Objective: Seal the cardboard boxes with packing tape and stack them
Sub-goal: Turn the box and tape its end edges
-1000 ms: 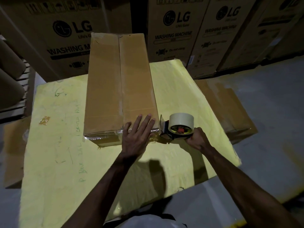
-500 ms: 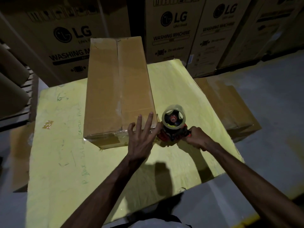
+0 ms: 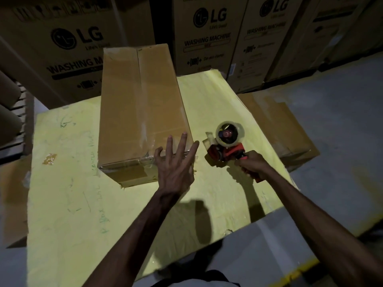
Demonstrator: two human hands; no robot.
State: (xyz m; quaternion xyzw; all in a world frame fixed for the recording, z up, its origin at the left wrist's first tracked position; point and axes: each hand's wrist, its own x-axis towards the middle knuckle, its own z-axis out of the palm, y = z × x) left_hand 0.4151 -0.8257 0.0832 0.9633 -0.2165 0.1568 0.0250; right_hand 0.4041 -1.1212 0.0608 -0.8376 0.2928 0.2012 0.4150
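A long brown cardboard box (image 3: pixel 141 104) lies on the yellow table top (image 3: pixel 68 204), its flaps closed and clear tape along the centre seam and near end. My left hand (image 3: pixel 176 166) is spread flat, fingers apart, over the box's near right corner. My right hand (image 3: pixel 251 165) grips the red handle of a tape dispenser (image 3: pixel 227 141) with a clear tape roll. The dispenser sits just right of the box corner, a short gap apart from it.
Tall LG washing-machine cartons (image 3: pixel 209 34) stand close behind the table. A second brown box (image 3: pixel 281 129) sits lower, off the table's right edge. Slatted pallets (image 3: pixel 12 112) are at the left. Grey floor (image 3: pixel 342 141) spreads to the right.
The tape dispenser has come away from the box's near right corner and moved right and up, tilting so the roll faces the camera. My left hand stays on the corner, fingers spreading wider.
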